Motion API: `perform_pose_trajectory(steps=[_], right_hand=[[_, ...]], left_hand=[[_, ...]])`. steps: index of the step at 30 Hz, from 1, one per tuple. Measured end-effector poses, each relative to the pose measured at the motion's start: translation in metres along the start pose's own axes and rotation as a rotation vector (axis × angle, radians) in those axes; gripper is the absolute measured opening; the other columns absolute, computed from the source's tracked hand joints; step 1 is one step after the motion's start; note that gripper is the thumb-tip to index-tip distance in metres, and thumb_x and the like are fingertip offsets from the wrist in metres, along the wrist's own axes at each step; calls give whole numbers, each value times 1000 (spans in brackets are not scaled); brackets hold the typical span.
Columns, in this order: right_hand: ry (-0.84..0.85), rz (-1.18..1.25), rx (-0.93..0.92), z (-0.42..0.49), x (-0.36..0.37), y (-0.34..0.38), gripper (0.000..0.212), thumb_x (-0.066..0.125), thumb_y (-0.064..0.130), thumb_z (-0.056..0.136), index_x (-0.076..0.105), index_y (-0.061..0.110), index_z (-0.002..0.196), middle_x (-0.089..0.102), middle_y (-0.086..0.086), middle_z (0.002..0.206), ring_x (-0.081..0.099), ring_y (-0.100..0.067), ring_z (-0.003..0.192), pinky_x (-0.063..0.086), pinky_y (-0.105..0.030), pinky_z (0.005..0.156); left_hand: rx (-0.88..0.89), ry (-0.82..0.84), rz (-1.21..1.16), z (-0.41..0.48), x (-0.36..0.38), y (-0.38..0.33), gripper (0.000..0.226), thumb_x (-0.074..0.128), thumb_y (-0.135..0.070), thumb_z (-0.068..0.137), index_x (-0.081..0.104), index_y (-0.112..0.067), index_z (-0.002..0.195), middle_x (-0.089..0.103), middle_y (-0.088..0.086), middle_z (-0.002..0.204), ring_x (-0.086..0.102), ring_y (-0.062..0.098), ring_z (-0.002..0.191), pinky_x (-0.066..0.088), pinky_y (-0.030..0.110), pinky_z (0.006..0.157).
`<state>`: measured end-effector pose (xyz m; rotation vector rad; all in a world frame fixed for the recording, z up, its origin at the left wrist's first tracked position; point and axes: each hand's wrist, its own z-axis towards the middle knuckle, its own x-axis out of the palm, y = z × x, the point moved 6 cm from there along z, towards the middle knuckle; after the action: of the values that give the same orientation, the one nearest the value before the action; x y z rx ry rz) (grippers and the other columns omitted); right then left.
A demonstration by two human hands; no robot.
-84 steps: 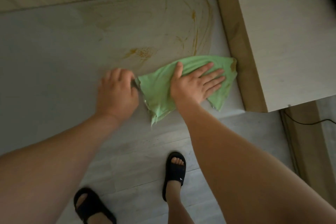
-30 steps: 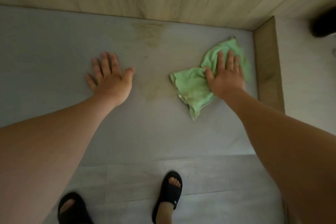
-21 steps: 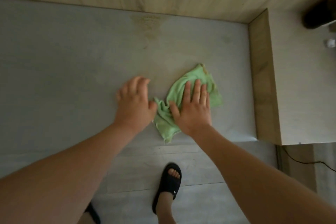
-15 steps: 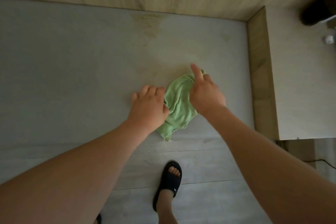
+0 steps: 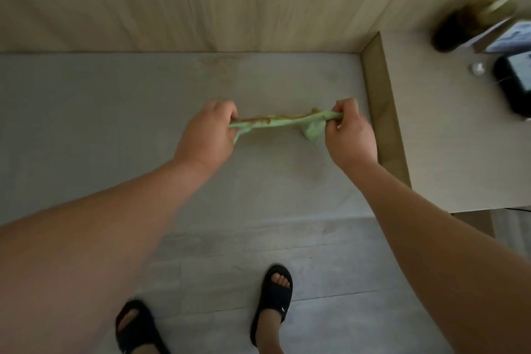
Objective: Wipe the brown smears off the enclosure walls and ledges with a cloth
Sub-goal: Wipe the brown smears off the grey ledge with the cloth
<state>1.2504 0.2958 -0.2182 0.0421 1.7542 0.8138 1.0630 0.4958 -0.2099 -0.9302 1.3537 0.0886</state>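
The green cloth [image 5: 283,121] is stretched into a thin band above the grey ledge [image 5: 115,123], with a brown stain along its upper edge. My left hand [image 5: 208,135] grips its left end and my right hand [image 5: 349,135] pinches its right end, where a loose fold hangs down. A faint brown smear [image 5: 219,67] remains on the ledge close to the wooden back wall [image 5: 201,0]. A paler trace of smear [image 5: 319,172] lies below my right hand.
A wooden side wall [image 5: 382,112] borders the ledge on the right, with a raised light shelf [image 5: 448,138] beyond it. On that shelf stand a dark blurred object [image 5: 471,20], a black device [image 5: 514,83] and a small white thing [image 5: 477,68]. My feet in black sandals [image 5: 273,299] stand on the floor.
Both hands have lifted the cloth off the ledge and pulled it taut between them; half a second ago it lay bunched on the surface. The view has tilted up and to the right.
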Motion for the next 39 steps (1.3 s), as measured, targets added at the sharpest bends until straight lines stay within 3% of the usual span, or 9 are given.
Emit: perform_pose_trajectory(steps=[5,10,14,17,20,22,30,35,39], right_hand=[[-8,8,-5,-27,0,-30,22,56,10,92,56,15,114,56,-9,120,58,-32,95,51,-43,77],[147,-376,287,-92,26,-103,27,56,11,86,65,7,110,43,-16,122,41,-40,110,43,-46,97],[41,-312,160,-104,58,-66,30,57,20,82,58,2,105,46,-19,119,42,-37,108,42,-49,98],[50,-249,243,-83,98,-34,59,51,40,90,50,2,135,40,-22,144,38,-40,131,33,-48,113],[134,-200,408,-70,140,-21,89,36,61,98,14,4,163,4,-26,169,2,-42,156,1,-52,128],[135,-236,310,-76,165,-6,96,30,69,98,4,6,165,-6,-28,169,-10,-43,157,-9,-53,127],[113,-482,-250,-109,136,-61,75,38,67,99,32,28,162,25,-15,169,17,-36,158,12,-56,127],[65,-555,7,-98,76,-147,73,34,70,99,21,39,163,10,-20,171,5,-41,158,7,-56,128],[-41,-414,291,-114,86,-138,78,29,66,102,10,27,166,5,-19,172,-2,-37,159,2,-53,128]], left_hand=[[180,99,65,-20,19,-12,36,69,7,76,64,-10,108,55,16,112,58,42,97,49,46,76],[217,565,190,-97,96,6,34,64,-23,88,66,-15,121,56,7,117,59,31,109,53,40,84],[161,395,221,-110,102,17,31,63,-24,80,69,-11,108,58,9,106,59,35,97,53,43,76],[157,370,249,-105,103,24,35,65,-12,80,70,-10,115,60,11,107,58,37,102,54,48,82],[65,379,158,-102,100,32,17,57,-8,86,72,-10,93,64,12,93,62,38,90,51,41,71],[-6,301,169,-101,94,41,20,49,-13,88,67,-10,81,64,12,86,61,38,84,47,41,66],[137,212,190,-92,104,33,19,44,-17,73,62,-11,76,59,14,81,56,40,84,51,48,68],[121,188,156,-85,114,25,20,42,-20,75,60,-11,72,59,14,77,55,39,81,49,46,68],[112,171,138,-83,117,31,18,44,-19,78,59,-12,71,58,13,76,54,38,83,48,47,71]])
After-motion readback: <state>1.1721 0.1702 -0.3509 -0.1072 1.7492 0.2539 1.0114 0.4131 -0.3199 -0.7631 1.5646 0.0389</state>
